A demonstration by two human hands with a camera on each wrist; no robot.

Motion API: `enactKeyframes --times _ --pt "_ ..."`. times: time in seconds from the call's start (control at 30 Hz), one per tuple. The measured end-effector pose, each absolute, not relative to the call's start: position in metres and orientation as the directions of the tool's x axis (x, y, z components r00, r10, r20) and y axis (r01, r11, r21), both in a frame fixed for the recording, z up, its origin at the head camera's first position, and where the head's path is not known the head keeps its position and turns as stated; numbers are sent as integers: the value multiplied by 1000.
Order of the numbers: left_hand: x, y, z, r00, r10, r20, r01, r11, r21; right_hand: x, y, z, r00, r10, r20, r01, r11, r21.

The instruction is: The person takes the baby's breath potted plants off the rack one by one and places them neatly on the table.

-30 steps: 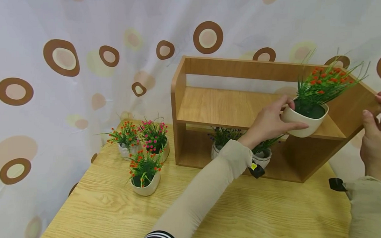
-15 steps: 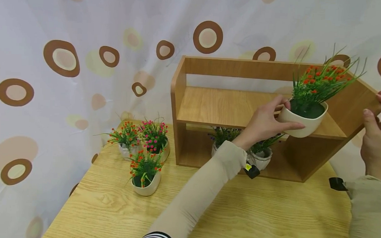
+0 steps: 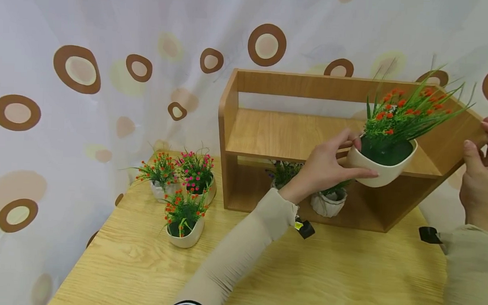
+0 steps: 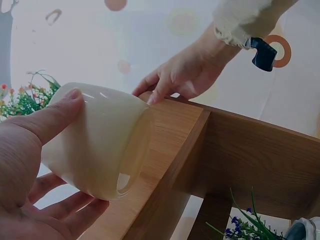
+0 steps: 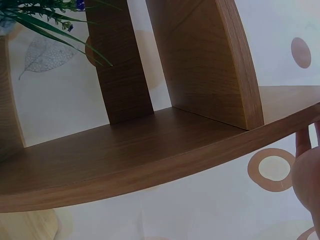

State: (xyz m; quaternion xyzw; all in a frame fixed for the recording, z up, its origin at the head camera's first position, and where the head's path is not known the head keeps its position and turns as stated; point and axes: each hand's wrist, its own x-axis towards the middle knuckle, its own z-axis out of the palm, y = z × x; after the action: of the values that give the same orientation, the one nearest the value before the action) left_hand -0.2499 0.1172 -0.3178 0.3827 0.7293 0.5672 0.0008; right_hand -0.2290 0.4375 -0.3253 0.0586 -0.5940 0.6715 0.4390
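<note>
The left hand [image 3: 322, 166] clamps a cream flowerpot [image 3: 384, 174], best held level; to its right the right hand [image 3: 484, 179] grips the shelf [image 3: 282, 135].

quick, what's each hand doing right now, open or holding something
Left hand: holding the cream pot with orange-red flowers.
Right hand: gripping the edge of the wooden shelf unit's side panel.
</note>
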Motion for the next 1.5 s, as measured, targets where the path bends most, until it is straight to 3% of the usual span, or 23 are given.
enactKeyframes --times 0.13,0.57,0.73,1.2,1.5 --pt "-244 102 -320 -689 558 462 574 31 819 -229 435 -325 -628 540 559 -639 51 -767" --pt "-225 57 -327 -657 524 542 621 -32 783 -227 439 -323 -584 518 625 -621 210 -755" --pt "-224 34 -335 -634 512 579 662 -27 749 -226 438 -324 -620 543 567 -602 134 -787" --pt "-218 -30 -357 -681 382 625 688 40 725 -225 436 -321 -650 557 518 -562 106 -820" --pt "-199 -60 -362 -732 374 569 644 109 757 -223 435 -322 -653 544 527 -567 111 -817"
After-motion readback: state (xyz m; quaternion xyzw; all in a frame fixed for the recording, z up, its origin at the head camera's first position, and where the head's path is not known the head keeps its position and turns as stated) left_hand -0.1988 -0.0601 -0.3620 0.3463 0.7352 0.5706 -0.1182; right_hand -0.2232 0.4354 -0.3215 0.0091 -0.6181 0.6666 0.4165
